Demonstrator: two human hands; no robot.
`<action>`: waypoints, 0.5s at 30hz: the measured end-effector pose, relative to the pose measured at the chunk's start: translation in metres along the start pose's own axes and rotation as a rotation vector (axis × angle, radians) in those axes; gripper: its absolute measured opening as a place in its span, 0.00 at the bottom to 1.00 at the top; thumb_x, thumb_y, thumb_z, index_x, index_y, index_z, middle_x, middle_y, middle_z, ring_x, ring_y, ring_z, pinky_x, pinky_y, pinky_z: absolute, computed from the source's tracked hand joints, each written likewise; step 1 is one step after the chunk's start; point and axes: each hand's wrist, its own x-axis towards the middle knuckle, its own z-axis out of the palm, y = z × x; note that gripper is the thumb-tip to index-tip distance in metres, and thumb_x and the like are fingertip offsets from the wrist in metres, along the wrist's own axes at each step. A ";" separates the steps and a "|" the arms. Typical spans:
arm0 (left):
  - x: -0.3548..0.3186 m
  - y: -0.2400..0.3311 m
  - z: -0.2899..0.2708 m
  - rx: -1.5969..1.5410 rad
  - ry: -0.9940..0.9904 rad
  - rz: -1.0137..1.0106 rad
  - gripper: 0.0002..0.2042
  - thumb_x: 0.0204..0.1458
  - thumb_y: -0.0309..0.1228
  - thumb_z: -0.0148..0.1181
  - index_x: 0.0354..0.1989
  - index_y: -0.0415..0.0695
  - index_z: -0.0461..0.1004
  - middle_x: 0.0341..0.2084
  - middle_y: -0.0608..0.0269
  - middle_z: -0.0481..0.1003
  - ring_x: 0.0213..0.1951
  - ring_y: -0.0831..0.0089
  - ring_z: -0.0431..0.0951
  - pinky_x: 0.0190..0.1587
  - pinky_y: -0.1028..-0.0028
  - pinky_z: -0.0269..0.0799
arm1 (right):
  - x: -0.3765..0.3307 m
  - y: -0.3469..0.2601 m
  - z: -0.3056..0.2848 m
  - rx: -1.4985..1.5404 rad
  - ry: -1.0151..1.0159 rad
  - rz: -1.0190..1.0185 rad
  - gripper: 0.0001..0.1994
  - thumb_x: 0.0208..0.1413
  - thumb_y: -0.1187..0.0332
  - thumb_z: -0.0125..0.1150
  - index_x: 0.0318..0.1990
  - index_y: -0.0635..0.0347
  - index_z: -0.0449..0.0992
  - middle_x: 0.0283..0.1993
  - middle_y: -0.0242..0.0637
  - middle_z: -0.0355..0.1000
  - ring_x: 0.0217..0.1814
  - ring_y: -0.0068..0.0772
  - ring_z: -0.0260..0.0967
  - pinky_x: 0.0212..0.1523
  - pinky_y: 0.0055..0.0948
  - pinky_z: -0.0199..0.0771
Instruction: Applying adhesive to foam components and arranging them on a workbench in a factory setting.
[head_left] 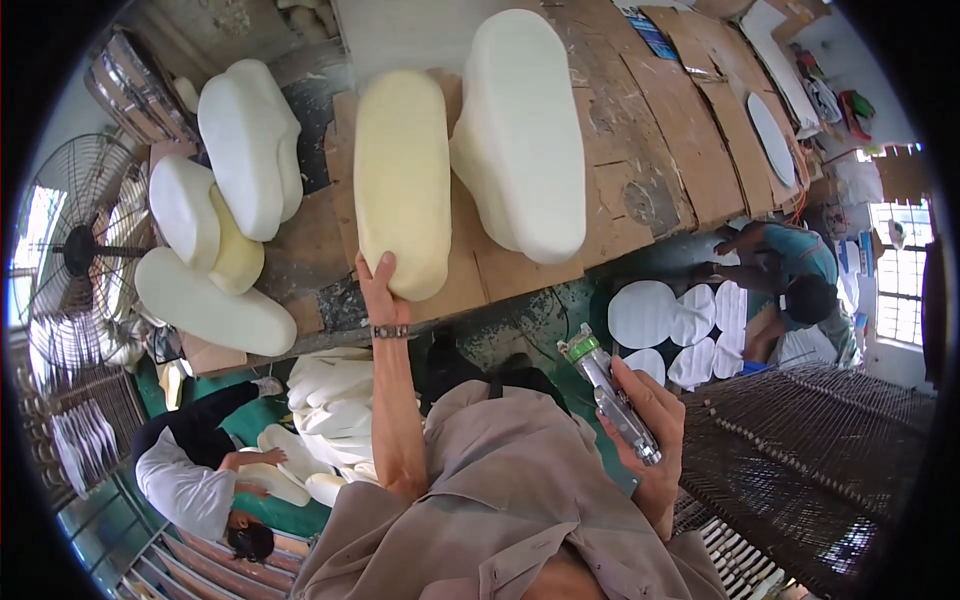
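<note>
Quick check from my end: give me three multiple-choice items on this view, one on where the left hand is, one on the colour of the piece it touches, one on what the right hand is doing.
1. Where is the left hand?
A. on the near end of the foam block
B. on the fan
C. on the wire rack

2. What colour is that foam block?
A. green
B. pale yellow
C. black

3. What state is the right hand in?
A. open and empty
B. flat on the bench
C. closed around a metal spray tool

Answers: 1 A, the fingers rest on the block's near end on the workbench. 2 B, it looks yellower than the white block beside it. 3 C, the fingers wrap the tool's body.
</note>
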 end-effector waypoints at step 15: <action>-0.109 -0.115 0.178 -0.154 -0.146 0.038 0.26 0.51 0.25 0.67 0.58 0.43 0.64 0.51 0.61 0.72 0.54 0.66 0.72 0.59 0.62 0.70 | -0.093 0.091 -0.138 0.001 0.031 -0.105 0.27 0.47 0.80 0.65 0.59 0.71 0.71 0.36 0.46 0.75 0.34 0.36 0.75 0.36 0.27 0.72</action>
